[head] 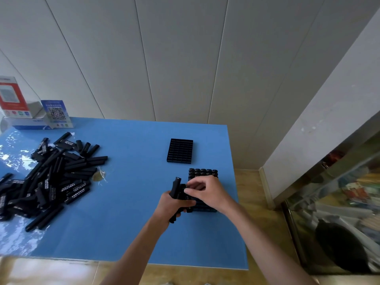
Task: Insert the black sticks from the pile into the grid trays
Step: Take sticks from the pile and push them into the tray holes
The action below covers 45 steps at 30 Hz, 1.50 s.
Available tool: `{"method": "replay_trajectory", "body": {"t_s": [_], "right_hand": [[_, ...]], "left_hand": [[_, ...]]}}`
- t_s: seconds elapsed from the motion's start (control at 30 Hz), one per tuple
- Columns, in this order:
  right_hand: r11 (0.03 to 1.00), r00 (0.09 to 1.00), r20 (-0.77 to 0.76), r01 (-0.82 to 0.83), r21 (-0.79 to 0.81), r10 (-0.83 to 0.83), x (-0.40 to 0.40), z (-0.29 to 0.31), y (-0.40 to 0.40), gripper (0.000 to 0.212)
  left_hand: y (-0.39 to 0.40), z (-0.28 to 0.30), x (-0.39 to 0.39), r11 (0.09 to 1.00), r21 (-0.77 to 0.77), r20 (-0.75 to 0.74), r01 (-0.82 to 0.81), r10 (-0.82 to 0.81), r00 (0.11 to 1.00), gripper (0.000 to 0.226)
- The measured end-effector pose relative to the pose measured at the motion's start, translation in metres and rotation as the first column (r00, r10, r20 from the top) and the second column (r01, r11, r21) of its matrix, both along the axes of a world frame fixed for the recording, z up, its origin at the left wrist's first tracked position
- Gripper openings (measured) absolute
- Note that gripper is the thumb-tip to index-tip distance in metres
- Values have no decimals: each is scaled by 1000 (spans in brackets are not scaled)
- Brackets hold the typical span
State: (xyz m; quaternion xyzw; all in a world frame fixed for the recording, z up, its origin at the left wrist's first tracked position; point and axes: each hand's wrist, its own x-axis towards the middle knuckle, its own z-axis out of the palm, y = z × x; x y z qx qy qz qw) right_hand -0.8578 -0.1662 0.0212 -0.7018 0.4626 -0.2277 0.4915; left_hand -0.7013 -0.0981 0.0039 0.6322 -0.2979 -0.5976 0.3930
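Your left hand (171, 204) grips a bundle of black sticks (176, 187), one poking up past the knuckles, lower centre of frame. Your right hand (205, 192) pinches a stick with curled fingertips over the near grid tray (202, 207); its far rows hold upright sticks, round ends showing. Second grid tray (180, 150) sits just above it in frame, black, cells open. The pile (49, 177) sprawls at left on the blue table (127, 223): matte black sticks, some with white print. QR-code stand (56, 114) and red-and-white box (12, 97) at upper left.
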Motion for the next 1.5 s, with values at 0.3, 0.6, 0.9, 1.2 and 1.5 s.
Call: {"method": "replay_trajectory", "body": {"t_s": [0.3,0.6,0.9,1.2,1.5], "right_hand": [[996,996,0,91,7,-91,-21,3,-4,13],[935,951,-224,133,-329,-214,-45,-14,-16,19],[902,935,-296,53,-428,-195,-38,-34,-16,20],[880,919,-344,8,-474,-193,-31,-36,-17,17],[863,904,-393,-58,-502,-168,-17,-36,-26,20]], "left_hand": [[-5,-2,-7,998,18,-18,-58,58,998,27],[1,-16,30,983,63,-69,-172,176,982,39],[11,-21,40,987,49,9,-151,151,988,31],[10,-20,42,985,38,15,-168,168,986,30],[10,-18,37,986,37,-3,-161,161,987,25]]}}
